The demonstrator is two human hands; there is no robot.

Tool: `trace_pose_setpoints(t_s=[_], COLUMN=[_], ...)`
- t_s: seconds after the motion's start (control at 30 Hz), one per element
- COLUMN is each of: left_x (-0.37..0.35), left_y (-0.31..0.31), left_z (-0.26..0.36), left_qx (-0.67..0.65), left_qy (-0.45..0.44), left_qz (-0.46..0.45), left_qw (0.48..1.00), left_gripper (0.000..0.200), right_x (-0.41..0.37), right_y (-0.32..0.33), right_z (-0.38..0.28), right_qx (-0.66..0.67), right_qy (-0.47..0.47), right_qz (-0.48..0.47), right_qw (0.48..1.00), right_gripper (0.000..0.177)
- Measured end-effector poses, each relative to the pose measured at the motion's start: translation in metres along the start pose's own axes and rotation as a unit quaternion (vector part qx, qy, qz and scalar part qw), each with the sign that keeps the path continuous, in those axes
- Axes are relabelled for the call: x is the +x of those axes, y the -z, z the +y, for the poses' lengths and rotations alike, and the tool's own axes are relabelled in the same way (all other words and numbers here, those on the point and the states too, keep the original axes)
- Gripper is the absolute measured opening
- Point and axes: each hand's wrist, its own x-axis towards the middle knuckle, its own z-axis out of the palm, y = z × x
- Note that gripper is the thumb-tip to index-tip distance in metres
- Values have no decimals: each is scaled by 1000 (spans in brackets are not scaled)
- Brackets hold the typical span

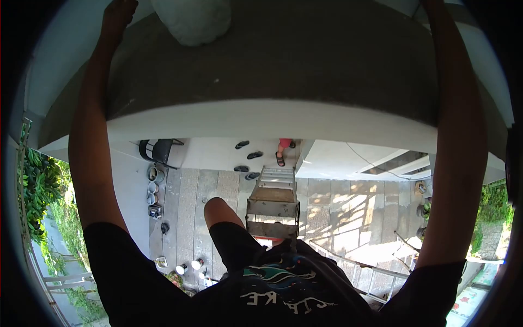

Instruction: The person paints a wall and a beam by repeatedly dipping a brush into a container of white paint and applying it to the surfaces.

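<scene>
My left hand (119,17) is at the upper left, over the dark ledge (272,71). Its fingers look curled, and what they hold, if anything, is too dark to make out. Right of it, a rounded whitish object (197,22) is cut off by the top edge. My right arm reaches up the right side, and my right hand (432,3) is mostly cut off at the top, its fingers hidden. Both forearms lie across the ledge and its pale front edge (272,117).
Below me a stepladder (272,209) stands on the paved ground (332,210). Another person's leg (281,149) in a sandal shows near its foot. Loose sandals, a black chair (159,151), buckets (156,174), a metal ladder or railing (362,272) and plants are around.
</scene>
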Motion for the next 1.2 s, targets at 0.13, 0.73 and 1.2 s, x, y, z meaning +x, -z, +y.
trace_pose_setpoints(t_s=[0.13,0.73,1.2], left_x=[-35,-80,-101], left_y=[-11,-43,-33], left_z=[38,122,153], left_qx=[-15,-375,-498], left_qy=[-54,36,110], left_qz=[6,-297,-408], left_qw=[998,878,757], left_gripper=[30,65,111], right_x=[22,-42,-50], right_y=[9,-33,-104], right_z=[35,-103,-214], right_qx=[-19,124,117], right_qy=[13,-30,77], right_qz=[-36,-192,-338], right_qw=[999,973,931], right_gripper=[35,24,24])
